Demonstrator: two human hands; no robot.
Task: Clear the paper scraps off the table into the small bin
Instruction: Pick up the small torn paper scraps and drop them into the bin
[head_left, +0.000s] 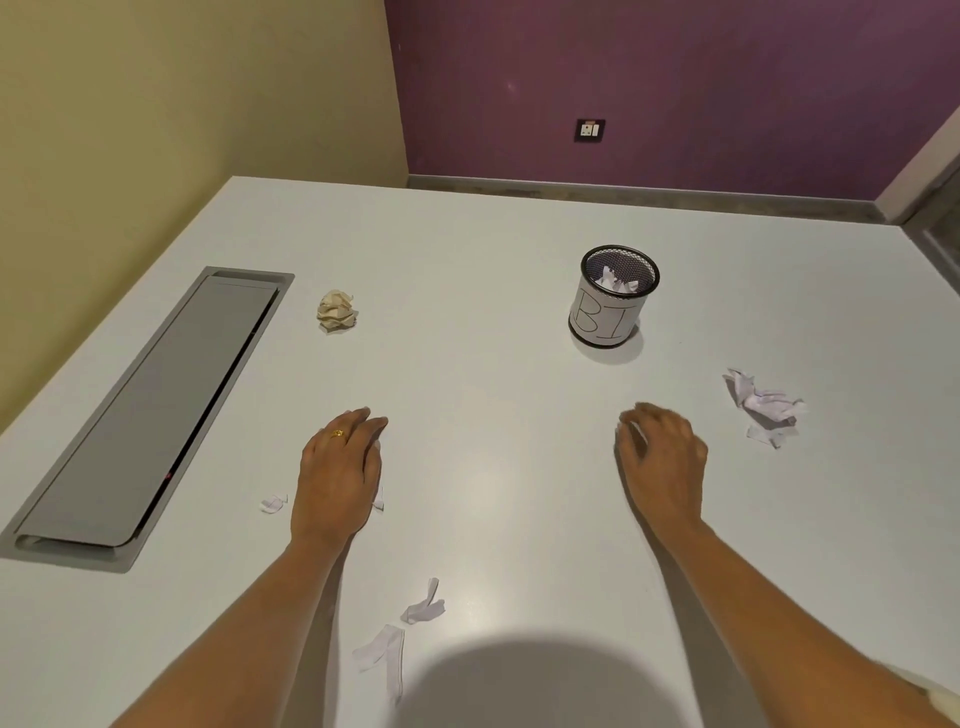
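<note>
- Two torn paper strips (410, 631) lie nearest the table's (493, 249) near edge.
- Left hand (337, 475) rests flat over a scrap (378, 499), fingers nearly straight; grip unclear.
- Right hand (662, 457) curls loosely, possibly around paper; cannot tell.
- Bin (613, 299) stands toward the far right corner, crumpled paper (763, 408) near the right edge.

The left hand (337, 478) lies palm down over a white paper scrap (378, 500), of which only a sliver shows at its right edge. The right hand (662, 457) curls, its fingertips blurred; something white shows beneath them, too smeared to identify. The small bin (605, 317) shows the letters "BI"; the label's remainder wraps out of sight. Both forearms are cut off by the near edge. The surface (493, 364) runs past the left, right and near edges.
</note>
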